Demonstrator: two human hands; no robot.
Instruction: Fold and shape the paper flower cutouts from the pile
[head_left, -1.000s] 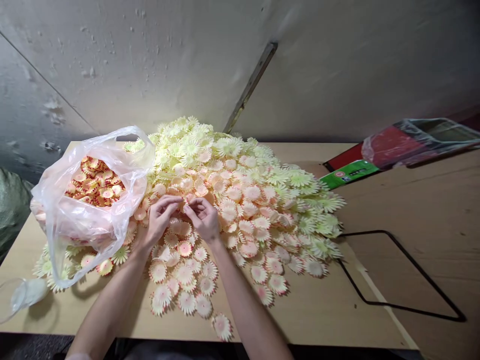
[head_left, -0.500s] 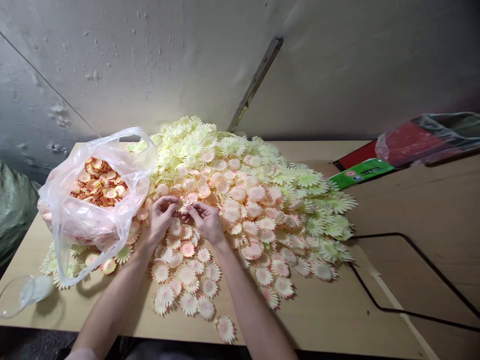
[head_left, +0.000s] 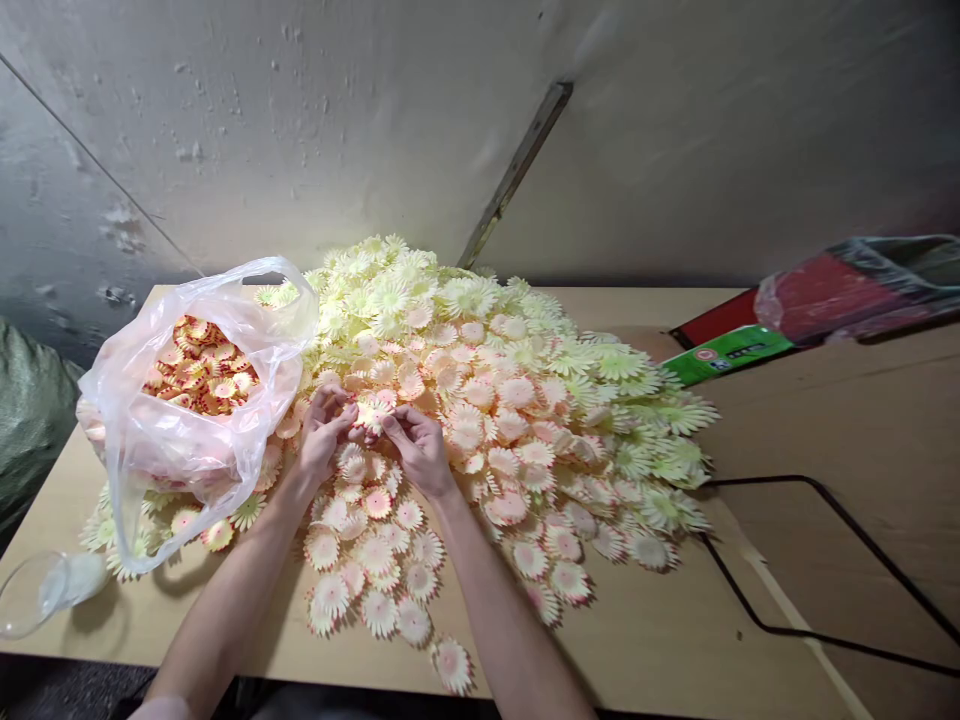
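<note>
At far left, a plastic bag [head_left: 187, 440] of red-edged flowers sits on the counter [head_left: 660, 640]. Beside it, our left hand [head_left: 321, 445] closes its fingers [head_left: 339, 415] on the left rim of a paper flower [head_left: 373, 410], and our right hand [head_left: 421, 455] pinches the opposite rim. The flower sits just above the heap [head_left: 525, 400], face up toward us. Being round, it shows no long axis.
</note>
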